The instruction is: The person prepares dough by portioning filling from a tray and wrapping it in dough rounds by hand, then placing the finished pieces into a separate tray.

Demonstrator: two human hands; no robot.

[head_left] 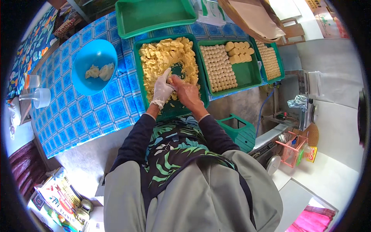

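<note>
Your gloved left hand (163, 89) and bare right hand (188, 92) meet above the green tray (170, 112) of yellow dough (164, 50). I cannot tell whether they clamp any.

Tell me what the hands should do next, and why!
Maybe the bare right hand should round a bit of the yellow dough against the gloved left hand: the two hands meet over that lumpy dough, and the green tray to its right holds rows of small round pieces.
</note>
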